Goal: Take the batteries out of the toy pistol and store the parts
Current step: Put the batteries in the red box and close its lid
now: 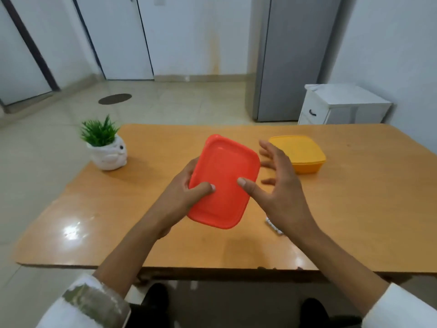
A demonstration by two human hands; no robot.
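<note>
A room with pale tiled floor and white walls is seen, and a grey refrigerator (283, 58) is placed at the far wall with a small white cabinet (340, 105) beside it. In front, a wooden table (118, 221) with an orange-brown glossy top is seen. On its far left corner a small green plant in a white pot (106, 147) is placed.

Above the middle of the table a red container (223, 181) with its lid on is held, tilted, so that the lid is turned toward the camera. It is gripped by the left hand (182, 197) at its left edge: the thumb is pressed on the lid and the other fingers are curled behind, where they are hidden. The right hand (281, 185) is opened wide with fingers spread, and nothing is enclosed by it; only the tip of its thumb is laid on the right part of the red lid.

Behind the right hand, a yellow container (300, 153) with its lid closed is placed on the table, apart from the red one. Under the right wrist a small whitish object (274, 227) is partly seen on the table; what it is cannot be told. The toy pistol and batteries cannot be made out.
</note>
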